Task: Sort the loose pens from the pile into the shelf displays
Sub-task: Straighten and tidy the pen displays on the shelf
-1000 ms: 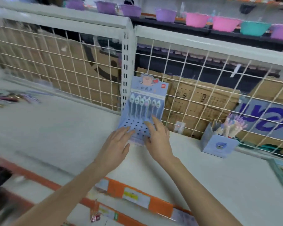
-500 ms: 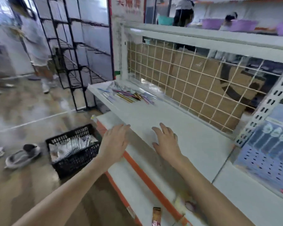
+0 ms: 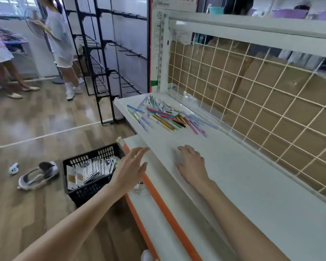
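A pile of loose pens (image 3: 166, 114), in pink, gold, green, blue and lilac, lies at the far left end of the white shelf (image 3: 252, 185). My left hand (image 3: 130, 170) hovers at the shelf's front edge with fingers spread and nothing in it. My right hand (image 3: 193, 165) is over the bare shelf surface, palm down, fingers apart, empty. Both hands are well short of the pile. No pen display is in view.
A wire grid back panel (image 3: 262, 91) with cardboard boxes behind it runs along the shelf. A black crate (image 3: 90, 176) of packets and a sandal (image 3: 38, 176) lie on the wooden floor. Black hook racks (image 3: 109, 59) and two people (image 3: 60, 44) stand at the left.
My view has swung left, from the blue pen display to the shelf end with the pile. Both hands left the display and now reach along the shelf toward the pens.
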